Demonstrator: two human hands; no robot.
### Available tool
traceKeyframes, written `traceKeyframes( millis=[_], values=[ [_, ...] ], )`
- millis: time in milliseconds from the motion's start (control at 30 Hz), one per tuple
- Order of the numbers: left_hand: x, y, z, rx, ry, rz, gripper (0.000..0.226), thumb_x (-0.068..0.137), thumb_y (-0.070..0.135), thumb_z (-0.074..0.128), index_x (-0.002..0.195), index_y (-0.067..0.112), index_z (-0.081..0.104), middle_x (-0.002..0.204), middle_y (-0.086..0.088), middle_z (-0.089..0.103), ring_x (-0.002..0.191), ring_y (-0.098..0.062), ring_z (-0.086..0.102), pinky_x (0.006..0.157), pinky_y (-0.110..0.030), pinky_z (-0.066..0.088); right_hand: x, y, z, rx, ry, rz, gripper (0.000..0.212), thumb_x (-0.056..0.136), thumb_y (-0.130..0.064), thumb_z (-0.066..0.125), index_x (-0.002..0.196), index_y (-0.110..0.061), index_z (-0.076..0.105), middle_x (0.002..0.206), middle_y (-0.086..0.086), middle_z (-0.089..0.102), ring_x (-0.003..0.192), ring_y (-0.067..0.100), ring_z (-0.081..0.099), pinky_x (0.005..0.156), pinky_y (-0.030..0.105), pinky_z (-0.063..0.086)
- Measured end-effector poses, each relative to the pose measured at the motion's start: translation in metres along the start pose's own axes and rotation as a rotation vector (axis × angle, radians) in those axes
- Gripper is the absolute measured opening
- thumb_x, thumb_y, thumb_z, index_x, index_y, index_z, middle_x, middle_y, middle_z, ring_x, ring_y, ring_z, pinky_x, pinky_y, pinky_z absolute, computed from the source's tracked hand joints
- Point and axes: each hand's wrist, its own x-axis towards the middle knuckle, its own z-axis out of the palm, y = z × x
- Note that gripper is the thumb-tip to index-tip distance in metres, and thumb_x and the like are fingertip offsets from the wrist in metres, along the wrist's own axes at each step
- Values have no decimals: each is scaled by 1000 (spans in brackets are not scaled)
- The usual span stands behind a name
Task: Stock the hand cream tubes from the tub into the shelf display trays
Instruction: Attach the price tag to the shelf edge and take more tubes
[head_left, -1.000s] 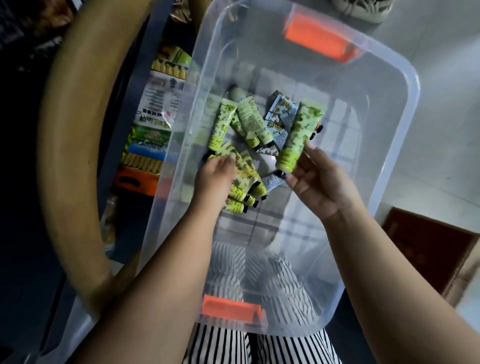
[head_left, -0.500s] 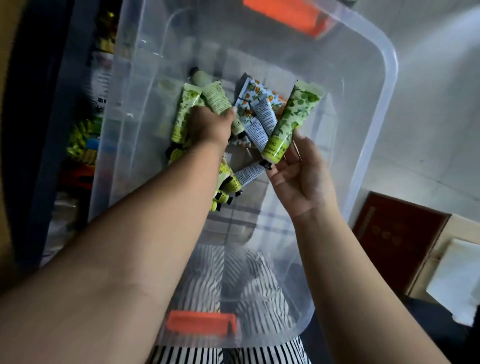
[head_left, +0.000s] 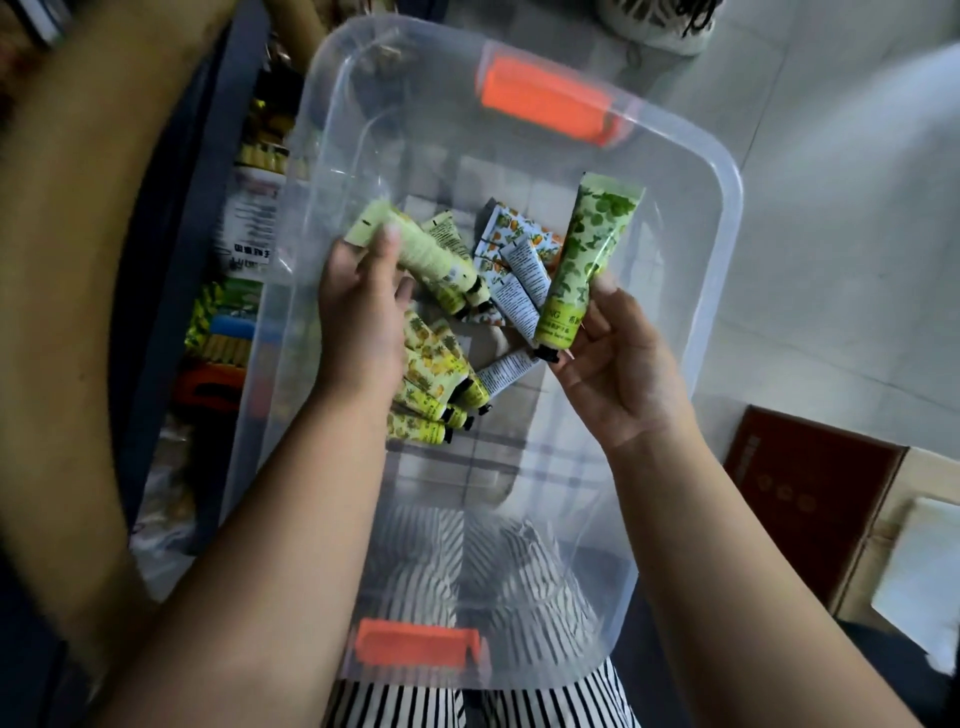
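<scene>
Your left hand (head_left: 358, 312) holds a pale green tube (head_left: 415, 254) over the clear tub (head_left: 722, 218). At 3 o'clock from it, your right hand (head_left: 623, 374) holds a leafy green tube (head_left: 587, 260) upright. More tubes (head_left: 431, 379) lie in the tub.

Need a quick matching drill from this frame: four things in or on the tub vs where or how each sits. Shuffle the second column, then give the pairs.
Things:
1. leaf-print tube
2. pale green tube
3. pineapple-print tubes
4. orange handle

States:
A. lying loose on the tub floor
B. held upright in the right hand
C. fixed on the tub's far rim
D. gripped by the left hand, lifted at a slant

Pairs: 1-B, 2-D, 3-A, 4-C
</scene>
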Motion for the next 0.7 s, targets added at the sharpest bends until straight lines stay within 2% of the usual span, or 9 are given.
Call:
traceKeyframes(
  millis=[67, 133, 233, 333, 400, 467, 533, 600, 700],
  values=[
    [-3, 9, 6, -226, -33, -143, 21, 97, 30, 40, 101, 12, 50, 98, -5, 59, 90, -16, 60, 79, -30, 52, -2, -1, 2, 3, -19, -2, 38, 69, -24, 58, 105, -12, 61, 78, -2, 68, 59, 8, 58, 47, 18, 40],
    [-8, 19, 15, -455, -96, -271, 31, 98, 36, 34, 84, 12, 49, 72, -2, 51, 61, -12, 52, 62, -27, 51, -5, -3, 2, 14, -35, -3, 37, 70, -23, 56, 104, -11, 61, 77, -1, 69, 59, 9, 59, 46, 18, 42],
    [-18, 30, 26, -539, -195, -370, 45, 94, 42, 39, 60, 16, 53, 52, 3, 40, 39, -7, 39, 42, -14, 35, -11, -6, -1, 20, -72, 0, 46, 66, -25, 62, 109, -10, 58, 80, 1, 69, 65, 12, 61, 54, 22, 47],
    [-25, 33, 28, -549, -236, -391, 25, 94, 31, 45, 75, 16, 46, 59, 3, 39, 38, -3, 38, 35, -11, 31, -14, -7, -5, 45, -124, 12, 63, 48, -31, 80, 105, -10, 61, 85, 4, 69, 75, 19, 59, 68, 30, 41],
    [-28, 34, 26, -553, -255, -388, 25, 94, 32, 45, 78, 13, 45, 65, 1, 45, 41, -3, 43, 36, -12, 35, -17, -7, -7, 42, -148, 20, 70, 44, -33, 84, 106, -9, 62, 88, 5, 70, 77, 20, 60, 70, 30, 43],
    [-31, 32, 24, -382, -242, -315, 25, 95, 31, 44, 83, 11, 50, 69, -1, 52, 45, -5, 51, 40, -16, 41, -20, -7, -8, 43, -161, 26, 71, 45, -32, 83, 108, -9, 61, 89, 6, 70, 77, 19, 63, 68, 27, 49],
    [-29, 19, 19, -14, -208, -238, 16, 96, 25, 44, 88, 14, 51, 78, -3, 57, 50, -7, 58, 48, -23, 49, -24, -7, -9, 34, -148, 28, 61, 52, -30, 77, 107, -10, 60, 85, 4, 71, 72, 16, 65, 62, 25, 49],
    [-22, -8, 11, 337, -141, -218, 11, 95, 24, 46, 96, 15, 54, 91, -6, 60, 65, -13, 63, 63, -33, 54, -27, -6, -8, 13, -119, 34, 45, 65, -25, 62, 108, -9, 58, 77, 2, 71, 61, 12, 64, 49, 20, 48],
    [-14, -48, -4, 623, -111, -223, 36, 92, 27, 53, 118, 3, 53, 97, -9, 61, 82, -22, 57, 69, -30, 44, -27, -2, -9, -1, -103, 58, 27, 70, -19, 53, 94, -10, 60, 67, 1, 69, 53, 11, 62, 41, 18, 45]
  ],
)
